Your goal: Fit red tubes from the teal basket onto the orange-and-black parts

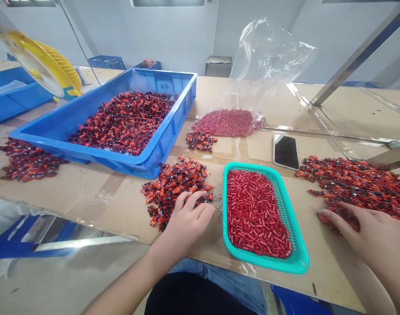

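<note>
My left hand rests on the near side of a pile of small orange-and-black parts, its fingers bent and apart. My right hand reaches into a larger heap of similar parts at the right. Its thumb and index finger are apart, with several parts under and between them; the other fingertips are hidden. Between my hands lies a green plastic basket filled with short dark red tubes.
A big blue crate of orange-and-black parts stands at the left, near a yellow fan. Behind the basket are a clear bag of red tubes, a small pile and a phone. A metal post rises at the right.
</note>
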`<state>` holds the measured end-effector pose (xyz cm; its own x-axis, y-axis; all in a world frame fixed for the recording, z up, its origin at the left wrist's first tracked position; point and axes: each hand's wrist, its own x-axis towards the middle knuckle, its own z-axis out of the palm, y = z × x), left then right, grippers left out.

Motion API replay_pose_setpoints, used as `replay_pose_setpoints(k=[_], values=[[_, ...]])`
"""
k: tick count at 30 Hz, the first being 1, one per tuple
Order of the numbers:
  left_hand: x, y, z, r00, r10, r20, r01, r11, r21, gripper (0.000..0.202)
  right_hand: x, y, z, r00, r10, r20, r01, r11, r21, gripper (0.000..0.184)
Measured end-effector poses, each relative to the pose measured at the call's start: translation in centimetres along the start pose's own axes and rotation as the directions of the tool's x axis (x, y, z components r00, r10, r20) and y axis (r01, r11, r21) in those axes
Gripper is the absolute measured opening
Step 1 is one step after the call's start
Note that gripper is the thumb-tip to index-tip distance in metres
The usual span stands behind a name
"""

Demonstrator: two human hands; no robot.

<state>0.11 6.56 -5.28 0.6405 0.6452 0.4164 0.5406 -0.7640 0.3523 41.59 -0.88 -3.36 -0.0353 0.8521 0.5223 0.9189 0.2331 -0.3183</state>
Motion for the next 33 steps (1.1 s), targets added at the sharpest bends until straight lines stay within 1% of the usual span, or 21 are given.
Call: replay_pose_setpoints(k=[2,3,4,5,6,8,10,11,14,17,22,25,28,30,32,33], values=[[0.0,0.0,0.0,1.0,-0.002,-0.03,0.001,0.999,-0.05,0.032,-0.2,-0.7,0.1,0.999,0.042,-0.025,-0.046,0.989,-0.141,0.014],[0.0,0.2,-0.1,0.999,-0.004,-0.049,0.0,0.996,-0.085,0.031,-0.2,-1.7,0.3,0.998,0.055,-0.021,-0.059,0.977,-0.205,0.017],[0.0,0.3,-0.3,0.997,-0.01,-0.075,0.001,0.992,-0.126,0.029,-0.2,-3.0,0.5,0.999,0.047,0.006,-0.045,0.972,-0.23,0.02],[0.0,0.5,-0.5,0.994,-0.022,-0.103,0.004,0.985,-0.173,0.026,-0.1,-4.5,1.0,0.999,0.018,0.044,-0.008,0.976,-0.217,0.022],[0.0,0.7,-0.8,0.991,-0.04,-0.13,0.01,0.975,-0.224,0.023,0.0,-6.0,1.5,0.995,-0.033,0.094,0.048,0.986,-0.163,0.023],[0.2,1.3,-1.4,0.983,-0.082,-0.165,0.024,0.946,-0.323,0.018,0.5,-9.0,2.9,0.972,-0.153,0.177,0.158,0.987,-0.019,0.022],[0.3,1.9,-2.0,0.978,-0.113,-0.175,0.033,0.915,-0.403,0.016,1.0,-11.0,4.6,0.941,-0.232,0.245,0.228,0.973,0.045,0.024],[0.3,2.2,-2.3,0.977,-0.12,-0.176,0.033,0.902,-0.43,0.015,1.1,-11.6,5.4,0.931,-0.251,0.266,0.246,0.968,0.05,0.024],[0.2,2.8,-2.9,0.975,-0.149,-0.163,0.046,0.859,-0.509,0.015,1.4,-12.0,7.1,0.927,-0.243,0.286,0.247,0.969,0.021,0.022],[0.0,3.2,-3.3,0.974,-0.167,-0.151,0.05,0.815,-0.577,0.019,1.4,-11.6,7.8,0.929,-0.226,0.293,0.231,0.973,0.019,0.03],[-0.6,3.9,-3.5,0.972,-0.136,-0.189,0.004,0.822,-0.569,0.022,1.5,-11.4,8.3,0.94,-0.213,0.266,0.214,0.977,0.027,0.036],[-0.8,4.3,-3.4,0.959,-0.162,-0.233,-0.012,0.796,-0.605,0.031,2.0,-11.5,8.0,0.945,-0.204,0.256,0.196,0.979,0.058,0.036],[-0.7,4.7,-3.4,0.944,-0.189,-0.27,-0.036,0.756,-0.653,0.039,2.5,-12.9,6.2,0.953,-0.182,0.244,0.161,0.981,0.107,0.027],[-0.7,4.9,-3.4,0.94,-0.173,-0.295,-0.067,0.753,-0.655,0.04,2.6,-14.7,4.4,0.96,-0.14,0.241,0.088,0.973,0.215,0.018],[-0.6,5.2,-3.5,0.939,-0.138,-0.316,-0.095,0.776,-0.624,0.04,2.5,-16.8,2.8,0.966,-0.12,0.229,0.026,0.926,0.377,0.014],[-0.5,5.3,-3.6,0.939,-0.115,-0.323,-0.107,0.797,-0.594,0.039,2.5,-17.9,2.3,0.967,-0.136,0.216,0.025,0.892,0.451,0.015]])
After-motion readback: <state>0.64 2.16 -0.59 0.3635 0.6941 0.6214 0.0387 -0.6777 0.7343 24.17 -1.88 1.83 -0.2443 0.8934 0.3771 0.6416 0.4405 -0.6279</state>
